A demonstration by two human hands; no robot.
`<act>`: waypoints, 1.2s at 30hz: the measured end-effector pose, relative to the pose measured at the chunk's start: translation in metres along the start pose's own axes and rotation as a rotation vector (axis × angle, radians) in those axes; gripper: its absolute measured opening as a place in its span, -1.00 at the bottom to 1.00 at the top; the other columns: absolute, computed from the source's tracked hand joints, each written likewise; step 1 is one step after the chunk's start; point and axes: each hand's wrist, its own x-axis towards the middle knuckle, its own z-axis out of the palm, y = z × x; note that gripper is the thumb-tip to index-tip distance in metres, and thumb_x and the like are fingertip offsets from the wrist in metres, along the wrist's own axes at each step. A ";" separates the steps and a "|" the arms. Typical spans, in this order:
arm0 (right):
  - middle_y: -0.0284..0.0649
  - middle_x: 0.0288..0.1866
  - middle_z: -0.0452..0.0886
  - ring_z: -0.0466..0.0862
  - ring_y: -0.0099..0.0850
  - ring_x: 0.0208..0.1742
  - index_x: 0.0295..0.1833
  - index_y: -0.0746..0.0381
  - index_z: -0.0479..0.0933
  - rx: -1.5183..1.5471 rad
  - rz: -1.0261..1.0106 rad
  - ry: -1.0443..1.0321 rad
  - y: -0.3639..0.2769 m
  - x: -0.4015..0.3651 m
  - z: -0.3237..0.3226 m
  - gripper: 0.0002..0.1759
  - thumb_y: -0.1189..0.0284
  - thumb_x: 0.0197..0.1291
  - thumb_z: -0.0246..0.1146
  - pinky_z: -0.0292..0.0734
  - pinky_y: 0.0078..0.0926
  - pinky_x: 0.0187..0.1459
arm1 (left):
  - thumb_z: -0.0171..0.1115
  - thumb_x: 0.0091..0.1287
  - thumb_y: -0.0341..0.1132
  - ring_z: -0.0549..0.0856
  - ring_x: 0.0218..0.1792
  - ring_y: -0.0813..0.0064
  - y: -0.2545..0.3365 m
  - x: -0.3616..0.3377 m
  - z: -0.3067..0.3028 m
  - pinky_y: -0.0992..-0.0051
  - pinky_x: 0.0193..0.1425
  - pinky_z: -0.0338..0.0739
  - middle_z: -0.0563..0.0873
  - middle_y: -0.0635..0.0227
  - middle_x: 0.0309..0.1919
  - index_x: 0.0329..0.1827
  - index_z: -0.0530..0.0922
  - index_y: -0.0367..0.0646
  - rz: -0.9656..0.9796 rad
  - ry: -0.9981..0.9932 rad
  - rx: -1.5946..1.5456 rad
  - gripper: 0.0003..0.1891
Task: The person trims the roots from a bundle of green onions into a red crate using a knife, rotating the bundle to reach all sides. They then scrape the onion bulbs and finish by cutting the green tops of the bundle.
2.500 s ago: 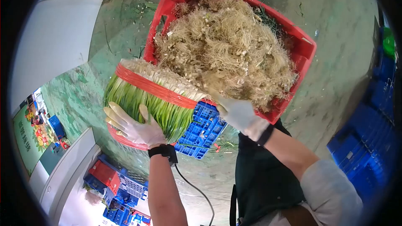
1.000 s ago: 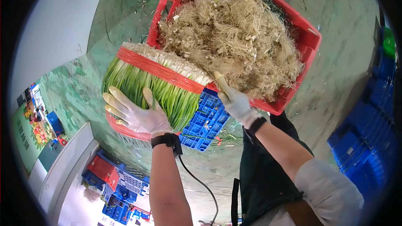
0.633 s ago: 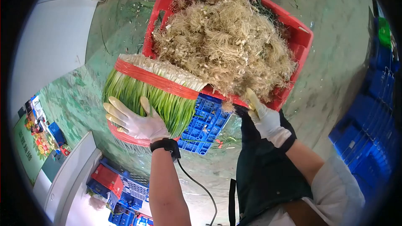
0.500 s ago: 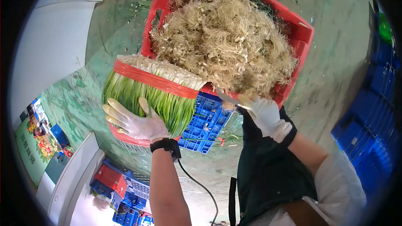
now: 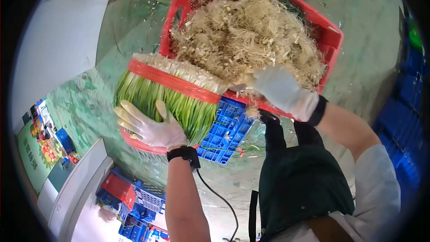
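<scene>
A thick bundle of green onions [image 5: 168,92] lies on its side, bound with red plastic tape [image 5: 174,80] near its white ends. My left hand [image 5: 150,125], in a pale glove, rests on the green stalks with fingers spread. My right hand [image 5: 280,89], also gloved and slightly blurred, grips a knife [image 5: 238,87] whose blade points left toward the trimmed white ends. Most of the handle is hidden by the fingers. Behind and below that hand, a red crate [image 5: 333,40] holds a heap of cut roots [image 5: 251,31].
A blue plastic crate [image 5: 224,130] sits under the bundle's right side. Stacked blue crates [image 5: 394,121] line the far right. Scraps lie on the green floor [image 5: 358,13]. A black cable [image 5: 219,197] runs down from my left wrist.
My right hand has moved up with the knife, over the near edge of the root heap. My left hand stays on the bundle. The whole view has shifted slightly.
</scene>
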 end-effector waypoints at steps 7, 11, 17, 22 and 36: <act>-0.23 -0.26 0.68 0.77 -0.25 -0.22 0.24 0.03 0.69 -0.154 0.475 0.299 -0.002 -0.051 -0.002 -0.67 0.38 0.44 0.20 0.66 -0.26 -0.29 | 0.24 0.48 0.19 0.19 0.65 -0.21 0.004 0.005 -0.005 -0.24 0.56 0.28 0.19 0.12 0.71 0.72 0.18 0.01 -0.049 -0.057 0.079 -0.15; 0.01 0.16 0.73 0.76 -0.03 0.12 0.54 -0.09 0.46 0.496 0.593 0.192 -0.012 -0.025 -0.056 -0.52 0.21 0.58 0.13 0.67 -0.21 0.12 | 0.25 0.46 0.22 0.17 0.66 -0.18 0.002 0.003 -0.006 -0.28 0.55 0.27 0.14 0.17 0.73 0.74 0.14 0.03 -0.060 -0.080 0.079 -0.10; -0.03 0.00 0.79 0.80 0.00 -0.12 0.70 -0.12 0.15 0.850 0.275 0.241 -0.106 0.087 -0.050 -0.31 0.26 0.53 0.14 0.69 -0.05 -0.08 | 0.18 0.39 0.37 0.12 0.67 -0.23 0.001 0.006 -0.008 -0.27 0.56 0.22 0.09 0.08 0.74 0.76 0.06 -0.05 -0.075 -0.147 0.108 0.04; -0.01 -0.15 0.78 0.79 0.00 -0.17 0.61 -0.17 0.30 0.880 0.301 0.181 -0.108 0.123 -0.032 -0.43 0.26 0.53 0.12 0.68 -0.05 -0.11 | 0.16 0.45 0.35 0.14 0.68 -0.19 -0.002 0.000 -0.004 -0.33 0.54 0.25 0.10 0.18 0.75 0.76 0.10 0.04 -0.059 -0.097 0.052 -0.05; 0.02 -0.26 0.76 0.79 0.03 -0.25 0.59 -0.14 0.37 0.958 0.476 0.222 -0.083 0.041 -0.018 -0.47 0.09 0.59 0.06 0.69 -0.02 -0.20 | 0.23 0.48 0.20 0.17 0.67 -0.14 0.007 -0.002 -0.005 -0.27 0.58 0.24 0.12 0.22 0.74 0.74 0.13 0.03 -0.046 -0.057 0.140 -0.13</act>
